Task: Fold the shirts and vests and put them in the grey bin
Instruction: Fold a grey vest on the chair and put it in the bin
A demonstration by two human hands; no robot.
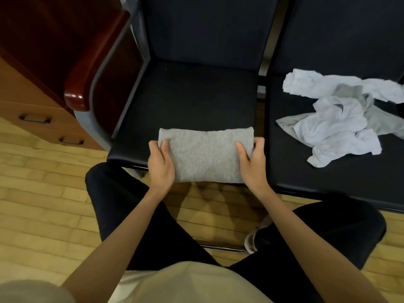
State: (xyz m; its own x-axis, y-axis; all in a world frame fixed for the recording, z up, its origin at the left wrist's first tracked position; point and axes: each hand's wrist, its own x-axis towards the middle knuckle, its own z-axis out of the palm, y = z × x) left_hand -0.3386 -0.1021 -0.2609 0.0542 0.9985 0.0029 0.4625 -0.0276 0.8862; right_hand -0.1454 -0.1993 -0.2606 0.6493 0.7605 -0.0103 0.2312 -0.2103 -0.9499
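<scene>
Folded garment: one grey, flecked knit piece (205, 157), folded into a compact rectangle with rounded far corners, is held over the front edge of the left seat; its near edge overhangs the seat's front.
Left hand: the left hand (160, 164) is clamped on the garment's left end, thumb laid on top, the fingers tucked underneath and hidden.
Right hand: the right hand (251, 161) is gripped on the right end in the same manner, thumb on top, fingers curled around the edge.
Left seat: one black padded chair seat (190, 99), smooth and matte, with a grey metal frame and a glossy reddish-brown wooden armrest (87, 73) at its left.
Right seat: a second black padded seat (328, 171) is set just beside the first.
Unfolded pile: a crumpled heap (341, 119) of thin, wrinkled fabric is seen on the right seat, well apart from the hands; white pieces and at least one pale grey piece are tangled, and the exact count cannot be told.
Floor: light wooden planks (43, 204) are seen beneath.
Cabinet: one wooden unit (28, 106) at the left, with two dark drawer handles counted.
Grey bin: not in view.
</scene>
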